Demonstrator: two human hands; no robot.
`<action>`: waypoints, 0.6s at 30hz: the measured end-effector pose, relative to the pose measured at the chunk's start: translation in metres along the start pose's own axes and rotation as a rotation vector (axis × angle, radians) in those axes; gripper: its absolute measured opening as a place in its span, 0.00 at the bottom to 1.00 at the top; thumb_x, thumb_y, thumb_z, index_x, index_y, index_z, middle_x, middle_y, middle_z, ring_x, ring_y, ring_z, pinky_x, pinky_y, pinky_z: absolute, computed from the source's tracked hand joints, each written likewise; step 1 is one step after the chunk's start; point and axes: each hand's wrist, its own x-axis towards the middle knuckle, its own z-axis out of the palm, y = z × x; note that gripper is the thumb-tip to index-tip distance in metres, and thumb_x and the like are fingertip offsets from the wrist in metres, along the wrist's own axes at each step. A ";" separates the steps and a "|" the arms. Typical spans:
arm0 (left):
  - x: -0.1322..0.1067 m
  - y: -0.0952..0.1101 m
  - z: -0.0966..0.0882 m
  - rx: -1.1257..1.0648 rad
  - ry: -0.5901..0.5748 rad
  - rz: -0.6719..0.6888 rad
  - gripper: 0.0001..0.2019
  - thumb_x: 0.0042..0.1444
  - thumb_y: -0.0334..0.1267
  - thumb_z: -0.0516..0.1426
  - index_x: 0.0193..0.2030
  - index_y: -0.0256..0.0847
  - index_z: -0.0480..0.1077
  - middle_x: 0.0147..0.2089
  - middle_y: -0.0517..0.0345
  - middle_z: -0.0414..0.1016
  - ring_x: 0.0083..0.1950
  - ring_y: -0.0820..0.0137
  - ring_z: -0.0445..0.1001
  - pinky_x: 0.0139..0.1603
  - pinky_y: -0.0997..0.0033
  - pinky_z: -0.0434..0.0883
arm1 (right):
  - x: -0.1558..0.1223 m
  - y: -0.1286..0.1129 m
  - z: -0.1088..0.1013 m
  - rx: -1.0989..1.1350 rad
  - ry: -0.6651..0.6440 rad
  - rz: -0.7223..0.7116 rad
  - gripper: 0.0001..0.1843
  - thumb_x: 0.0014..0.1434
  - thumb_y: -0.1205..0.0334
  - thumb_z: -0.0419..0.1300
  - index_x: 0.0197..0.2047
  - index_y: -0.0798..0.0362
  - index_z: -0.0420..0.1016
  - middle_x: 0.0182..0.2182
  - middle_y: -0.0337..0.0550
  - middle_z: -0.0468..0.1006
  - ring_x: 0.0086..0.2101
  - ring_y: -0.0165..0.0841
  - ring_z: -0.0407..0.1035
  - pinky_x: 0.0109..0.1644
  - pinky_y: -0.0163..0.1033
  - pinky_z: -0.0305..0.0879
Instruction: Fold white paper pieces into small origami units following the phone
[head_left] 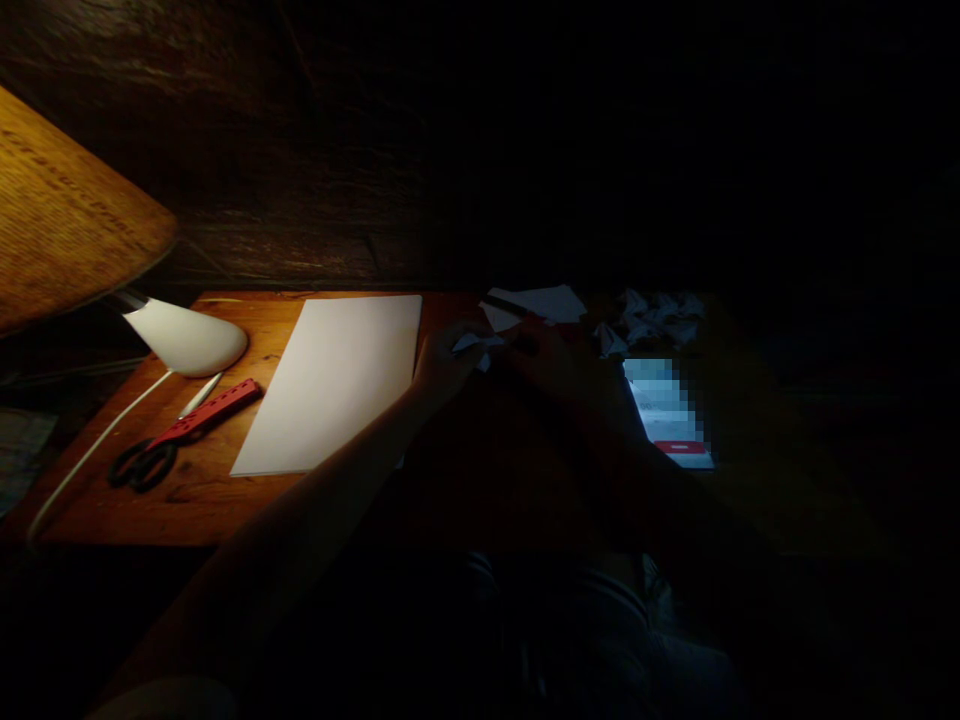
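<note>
Over the middle of the wooden table, my left hand [442,362] is closed on a small piece of folded white paper [480,343]. My right hand [546,358] is at the paper's right side, its fingers bent, but deep shadow hides whether they grip it. Just behind my hands lie some white paper pieces [555,302] with a dark, slim object [506,304] across them. Several small folded paper shapes [652,318] are heaped at the back right. A stack of white paper sheets [337,380] lies left of my left hand.
A lamp with a woven shade [75,220] and white base [191,338] stands at the left, its cord [97,445] trailing off the table [202,515]. Scissors in a red sheath [202,415] and a white pen-like object [201,395] lie nearby. A lit phone [671,415] is at right.
</note>
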 end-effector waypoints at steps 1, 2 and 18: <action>0.000 0.000 0.000 -0.002 -0.001 0.004 0.08 0.54 0.34 0.62 0.41 0.42 0.79 0.41 0.57 0.84 0.40 0.67 0.78 0.42 0.68 0.73 | 0.000 -0.001 0.000 0.011 -0.003 0.000 0.13 0.60 0.49 0.68 0.32 0.50 0.77 0.31 0.42 0.82 0.34 0.37 0.75 0.40 0.43 0.71; 0.000 0.001 0.000 0.002 -0.003 0.008 0.08 0.54 0.34 0.62 0.41 0.42 0.79 0.41 0.57 0.84 0.41 0.67 0.79 0.43 0.68 0.74 | 0.000 -0.001 -0.001 0.024 -0.004 0.002 0.14 0.59 0.49 0.69 0.32 0.50 0.77 0.31 0.41 0.82 0.34 0.37 0.75 0.40 0.43 0.71; 0.001 0.000 -0.001 0.052 0.033 0.016 0.09 0.55 0.31 0.62 0.43 0.41 0.80 0.44 0.56 0.85 0.43 0.66 0.81 0.45 0.68 0.77 | 0.005 0.007 0.001 0.119 0.047 -0.054 0.08 0.55 0.59 0.67 0.38 0.49 0.75 0.37 0.42 0.82 0.40 0.38 0.76 0.49 0.46 0.73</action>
